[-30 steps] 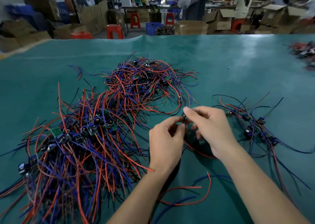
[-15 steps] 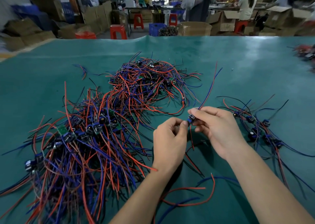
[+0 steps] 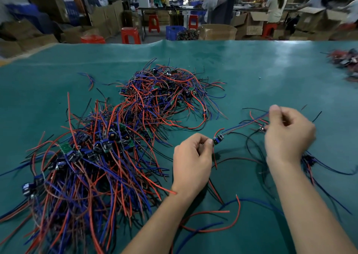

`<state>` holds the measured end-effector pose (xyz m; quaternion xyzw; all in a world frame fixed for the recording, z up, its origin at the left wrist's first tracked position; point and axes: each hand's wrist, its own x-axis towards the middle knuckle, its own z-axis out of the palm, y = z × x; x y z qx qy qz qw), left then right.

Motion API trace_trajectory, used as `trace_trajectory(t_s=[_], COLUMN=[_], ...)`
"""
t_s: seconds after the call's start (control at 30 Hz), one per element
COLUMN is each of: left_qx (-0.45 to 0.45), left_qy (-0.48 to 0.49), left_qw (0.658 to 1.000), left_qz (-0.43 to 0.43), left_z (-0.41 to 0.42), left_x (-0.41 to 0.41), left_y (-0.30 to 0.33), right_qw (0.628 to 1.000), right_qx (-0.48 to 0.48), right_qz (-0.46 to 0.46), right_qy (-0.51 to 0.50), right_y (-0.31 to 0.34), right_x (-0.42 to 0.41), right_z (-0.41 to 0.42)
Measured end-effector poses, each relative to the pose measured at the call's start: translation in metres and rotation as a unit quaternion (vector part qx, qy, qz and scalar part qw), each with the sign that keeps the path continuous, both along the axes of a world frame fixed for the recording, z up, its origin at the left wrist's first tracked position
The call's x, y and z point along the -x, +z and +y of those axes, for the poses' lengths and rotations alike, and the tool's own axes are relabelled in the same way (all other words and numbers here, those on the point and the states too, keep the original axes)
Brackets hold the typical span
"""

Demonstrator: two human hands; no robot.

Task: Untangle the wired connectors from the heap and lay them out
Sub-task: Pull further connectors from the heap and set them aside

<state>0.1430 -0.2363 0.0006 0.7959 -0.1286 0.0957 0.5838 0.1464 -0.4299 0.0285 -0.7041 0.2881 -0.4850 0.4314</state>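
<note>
Change: since half a second ago the hands have drawn apart, stretching one connector's wires.
Table (image 3: 251, 70): green mat.
Heap (image 3: 108, 147): large tangle at left, likely still unsorted.
Laid-out group (image 3: 308, 159): right, behind the wrist.
Right hand (image 3: 286, 133): fingers pinching wire ends, pulling them straight.
Left hand (image 3: 191, 161): fingers pinching the connector (image 3: 218, 139), anchoring it.
Writing: none legible.

We count two hands, the left hand (image 3: 191, 161) and the right hand (image 3: 288, 133), one connector (image 3: 218, 138) between them, and two big wire heaps, one at lower left (image 3: 87, 168), one at upper centre (image 3: 166, 95). Five red stools (image 3: 130, 34) stand behind the counter (image 3: 251, 64).
</note>
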Motion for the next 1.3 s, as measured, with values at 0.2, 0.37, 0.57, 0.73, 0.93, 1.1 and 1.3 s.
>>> trace_trajectory(t_s=[0.2, 0.37, 0.57, 0.73, 0.93, 1.1, 1.3], left_qx=[0.054, 0.04, 0.006, -0.021, 0.002, 0.002, 0.022], left_qy=[0.035, 0.018, -0.025, -0.051, -0.022, -0.009, 0.0], left_qw=[0.998, 0.999, 1.0, 0.999, 0.999, 1.0, 0.999], left_qz=[0.018, 0.01, 0.011, 0.001, 0.024, 0.015, 0.025], left_z=[-0.001, 0.001, -0.001, -0.001, 0.0, 0.001, 0.001], left_x=[-0.002, -0.003, -0.001, 0.002, 0.0, 0.003, 0.003], left_y=[0.0, -0.001, 0.0, 0.003, 0.004, 0.008, 0.01], right_qw=[0.976, 0.885, 0.936, 0.969, 0.923, 0.885, 0.785], right_qx=[-0.024, 0.02, -0.005, -0.043, -0.13, 0.0, 0.198], right_qz=[0.124, 0.182, 0.093, -0.05, -0.214, -0.109, 0.231], right_qy=[0.18, 0.429, 0.338, 0.236, 0.293, 0.453, 0.539], right_y=[0.004, -0.004, 0.003, 0.018, 0.084, 0.132, 0.119], right_x=[0.003, 0.007, 0.005, 0.011, 0.021, 0.004, -0.055], right_z=[0.034, 0.069, 0.046, 0.033, 0.057, 0.12, 0.172])
